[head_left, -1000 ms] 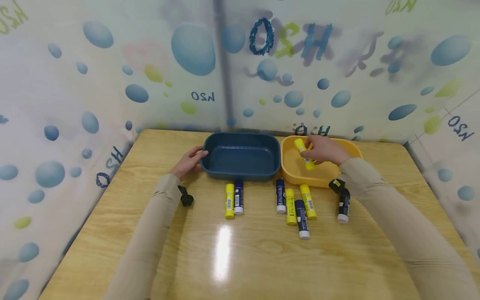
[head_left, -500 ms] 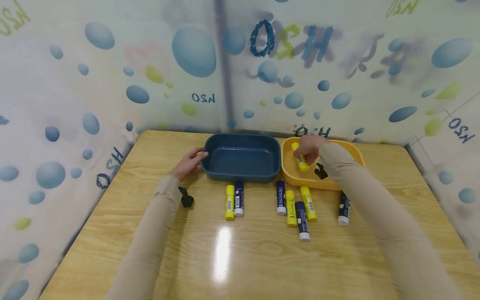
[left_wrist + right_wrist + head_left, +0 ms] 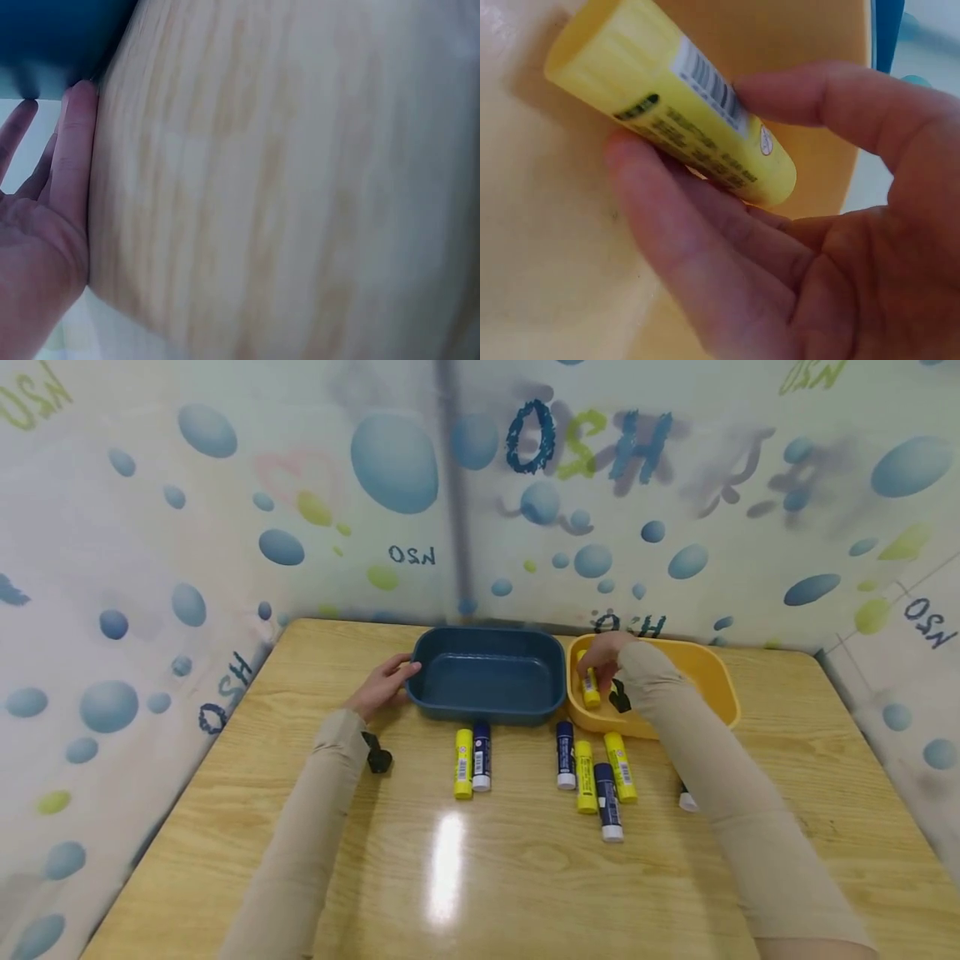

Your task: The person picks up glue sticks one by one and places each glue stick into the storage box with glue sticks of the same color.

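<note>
My right hand (image 3: 606, 656) is inside the yellow tray (image 3: 716, 693), near its left end. It holds a yellow glue stick (image 3: 590, 689) between thumb and fingers; in the right wrist view the glue stick (image 3: 697, 105) lies slanted, barcode label showing, low over the tray floor. At the left end of the dark blue tray (image 3: 487, 710) is my left hand (image 3: 384, 685), its fingertips against the outer wall. The left wrist view shows those fingers (image 3: 73, 150) nearly straight, touching the blue tray (image 3: 60, 45). My right sleeve hides part of the yellow tray.
In front of the trays lie several glue sticks: a yellow one (image 3: 463, 764) beside a navy one (image 3: 482, 758), then a mixed group with a navy one (image 3: 608, 802). Another white end (image 3: 687, 800) shows beside my right sleeve. A patterned wall (image 3: 315, 577) stands behind the table.
My right hand has moved left and down within the yellow tray with the yellow glue stick. My left hand stays at the blue tray.
</note>
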Demonstrator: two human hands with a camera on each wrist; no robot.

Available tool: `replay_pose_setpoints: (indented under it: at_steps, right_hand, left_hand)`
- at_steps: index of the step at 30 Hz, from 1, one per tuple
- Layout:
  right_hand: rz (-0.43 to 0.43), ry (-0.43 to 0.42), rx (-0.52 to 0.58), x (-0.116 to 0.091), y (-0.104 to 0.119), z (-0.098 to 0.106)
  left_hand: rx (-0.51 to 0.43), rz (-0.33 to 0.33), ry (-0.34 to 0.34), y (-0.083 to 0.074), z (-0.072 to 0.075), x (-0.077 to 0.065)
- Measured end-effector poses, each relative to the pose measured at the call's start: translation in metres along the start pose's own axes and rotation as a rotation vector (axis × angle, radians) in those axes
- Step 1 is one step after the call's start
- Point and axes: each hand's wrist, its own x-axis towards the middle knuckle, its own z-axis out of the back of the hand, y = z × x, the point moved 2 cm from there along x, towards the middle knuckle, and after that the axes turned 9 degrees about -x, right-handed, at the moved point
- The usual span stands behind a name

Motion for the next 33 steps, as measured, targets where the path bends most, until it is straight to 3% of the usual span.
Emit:
replay_pose_setpoints:
  at_steps: [12, 18, 23, 28, 33]
  right_hand:
    - [-0.012, 0.037, -0.039, 0.011, 0.004, -0.005]
    - [-0.056, -0.041, -0.015, 0.003, 0.001, -0.006]
    - [0.024, -0.183, -0.115, -0.025, 0.004, -0.004]
    - [0.151, -0.304, -0.285, -0.074, 0.013, -0.005]
    - [0.177, -0.371, -0.409, -0.110, 0.013, -0.015]
  left_hand:
    - [-0.007, 0.005, 0.000, 0.005, 0.002, -0.001]
    - [0.012, 0.002, 0.012, 0.004, 0.001, -0.001]
    - [-0.005, 0.003, 0.017, 0.001, -0.002, 0.000]
    - [-0.024, -0.005, 0.020, 0.001, -0.001, 0.001]
    - [-0.025, -0.002, 0.014, 0.000, -0.001, -0.001]
